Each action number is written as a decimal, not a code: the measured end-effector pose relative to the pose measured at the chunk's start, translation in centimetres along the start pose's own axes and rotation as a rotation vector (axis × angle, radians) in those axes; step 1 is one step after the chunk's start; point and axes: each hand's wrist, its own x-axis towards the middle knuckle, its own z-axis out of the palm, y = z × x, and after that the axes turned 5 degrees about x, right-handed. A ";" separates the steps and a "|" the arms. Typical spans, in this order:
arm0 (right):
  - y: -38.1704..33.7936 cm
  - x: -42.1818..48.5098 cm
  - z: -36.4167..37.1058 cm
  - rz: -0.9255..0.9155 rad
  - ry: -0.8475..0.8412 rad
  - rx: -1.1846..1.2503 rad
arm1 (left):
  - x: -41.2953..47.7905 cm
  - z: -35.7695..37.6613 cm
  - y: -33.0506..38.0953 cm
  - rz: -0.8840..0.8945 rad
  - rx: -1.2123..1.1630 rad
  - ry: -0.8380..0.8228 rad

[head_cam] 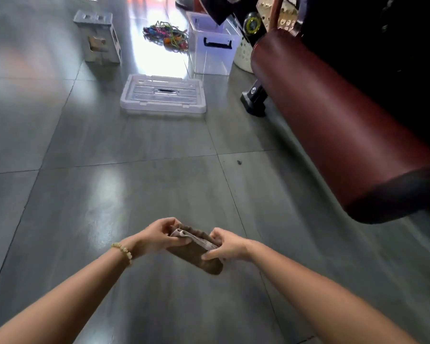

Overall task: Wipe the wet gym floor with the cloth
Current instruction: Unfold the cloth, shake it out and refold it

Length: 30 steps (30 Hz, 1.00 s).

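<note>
A brown cloth (196, 254), folded into a thick pad, hangs in the air above the grey tiled gym floor (134, 194). My left hand (159, 235) pinches its upper left end, a bead bracelet on that wrist. My right hand (227, 245) grips the right edge with curled fingers. A paler inner layer of the cloth shows between the two hands. A darker, damp-looking patch lies on the floor ahead of the hands, and the tiles gleam with reflected light.
A dark red padded bench (333, 125) runs along the right on a black foot (255, 100). Ahead lie a clear bin lid (163, 94), a clear storage bin (212, 45), tangled coloured cords (166, 36) and a grey stool (98, 36). A small dark speck (238, 162) lies on the floor.
</note>
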 end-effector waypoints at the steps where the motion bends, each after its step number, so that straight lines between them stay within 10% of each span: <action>1: -0.2 -1.2 -0.5 -0.019 -0.002 0.119 | 0.1 -0.1 1.7 0.035 0.022 -0.036; 10: -0.5 -12.4 -7.1 -0.025 0.199 0.460 | 1.5 7.3 15.1 0.136 -0.022 -0.084; 17: 7.9 -20.7 -11.1 -0.002 0.647 0.814 | 1.2 18.7 17.2 -0.057 -0.045 -0.645; 30: 23.5 -27.9 -21.1 -0.036 0.733 1.124 | 5.0 33.0 21.4 0.061 -0.055 -0.395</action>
